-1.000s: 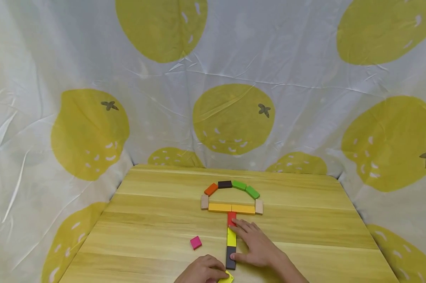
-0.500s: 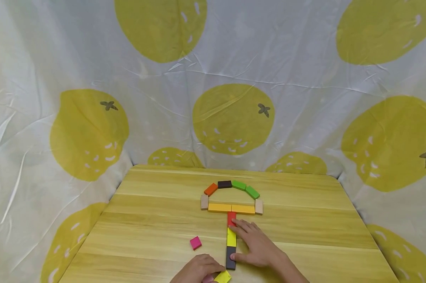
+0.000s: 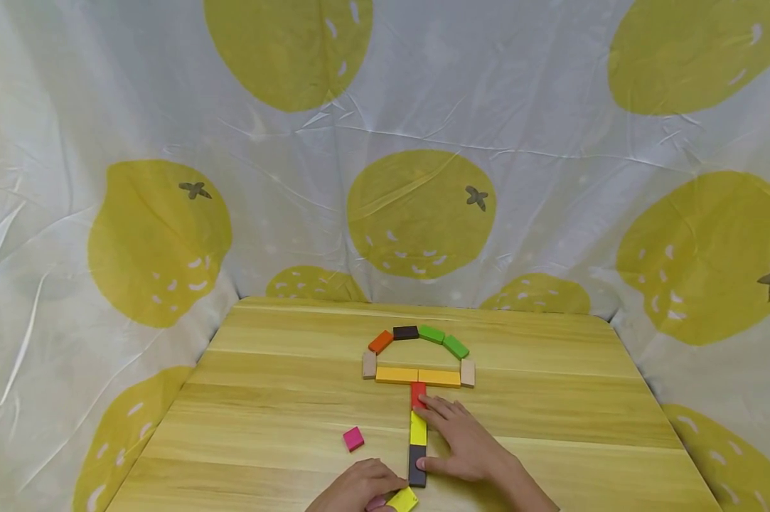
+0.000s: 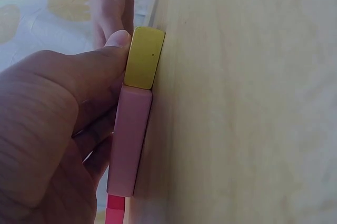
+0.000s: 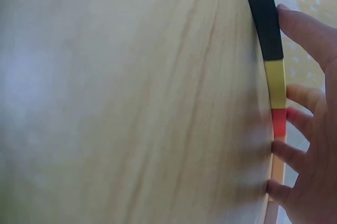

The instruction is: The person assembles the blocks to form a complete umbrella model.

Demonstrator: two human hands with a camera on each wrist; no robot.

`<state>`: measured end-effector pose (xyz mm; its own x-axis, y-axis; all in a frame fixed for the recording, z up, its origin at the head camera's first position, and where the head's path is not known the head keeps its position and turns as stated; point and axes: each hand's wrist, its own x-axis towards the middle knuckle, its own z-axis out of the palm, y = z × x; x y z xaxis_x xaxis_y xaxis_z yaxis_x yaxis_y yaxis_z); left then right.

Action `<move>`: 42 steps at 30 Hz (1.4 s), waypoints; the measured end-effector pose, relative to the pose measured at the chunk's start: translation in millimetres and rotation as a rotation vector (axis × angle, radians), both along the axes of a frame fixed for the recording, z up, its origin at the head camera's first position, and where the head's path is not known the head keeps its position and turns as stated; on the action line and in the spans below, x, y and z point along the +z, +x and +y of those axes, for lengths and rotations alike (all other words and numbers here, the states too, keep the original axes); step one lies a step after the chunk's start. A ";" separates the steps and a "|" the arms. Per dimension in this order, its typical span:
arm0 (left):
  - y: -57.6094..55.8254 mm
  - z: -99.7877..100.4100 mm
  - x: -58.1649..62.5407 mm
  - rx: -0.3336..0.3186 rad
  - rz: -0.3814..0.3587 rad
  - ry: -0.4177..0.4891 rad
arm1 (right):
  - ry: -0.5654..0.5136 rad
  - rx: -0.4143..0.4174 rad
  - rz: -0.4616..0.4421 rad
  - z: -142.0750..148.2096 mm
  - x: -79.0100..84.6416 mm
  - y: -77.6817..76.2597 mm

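My left hand (image 3: pixel 357 487) is low in the head view, fingers bent over a yellow block (image 3: pixel 404 500) and a pink block (image 3: pixel 376 503) lying end to side. In the left wrist view the thumb is at the top of the yellow block (image 4: pixel 145 58), with the pink block (image 4: pixel 130 139) against it. My right hand (image 3: pixel 464 441) rests spread along a straight column: its thumb touches the black block (image 3: pixel 417 469), and its fingertips lie at the yellow block (image 3: pixel 418 430) and red block (image 3: pixel 418 393). The left palm hides part of the pink block.
Two orange-yellow bars (image 3: pixel 397 375) cross the column's far end. Beyond them plain wood (image 3: pixel 368 365), orange (image 3: pixel 380 341), dark (image 3: pixel 405 332) and green (image 3: pixel 431 333) blocks form an arch. A magenta block (image 3: pixel 353 439) lies left of the column. Lemon-print cloth (image 3: pixel 423 213) backs the wooden table (image 3: pixel 263 398).
My left hand has shifted slightly left with the yellow block, which has turned and shows more of itself; the pink block shows more. The right hand has stayed in place.
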<state>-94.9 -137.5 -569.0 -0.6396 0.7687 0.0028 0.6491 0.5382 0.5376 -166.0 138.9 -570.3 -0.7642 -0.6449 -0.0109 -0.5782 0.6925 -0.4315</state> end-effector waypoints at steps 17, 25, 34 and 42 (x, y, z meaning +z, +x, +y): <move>0.3 0.1 -0.2 -0.003 0.017 -0.021 | -0.012 0.004 -0.011 0.1 -0.8 0.0; 1.6 -0.1 1.1 0.000 0.020 -0.017 | -0.016 0.000 -0.022 0.1 -0.2 0.2; 1.4 -0.2 0.1 -0.010 0.055 0.002 | -0.008 -0.007 -0.026 0.9 -1.3 -0.5; 3.8 -4.3 1.4 0.046 0.008 0.017 | -0.005 -0.011 -0.029 1.0 -1.1 0.2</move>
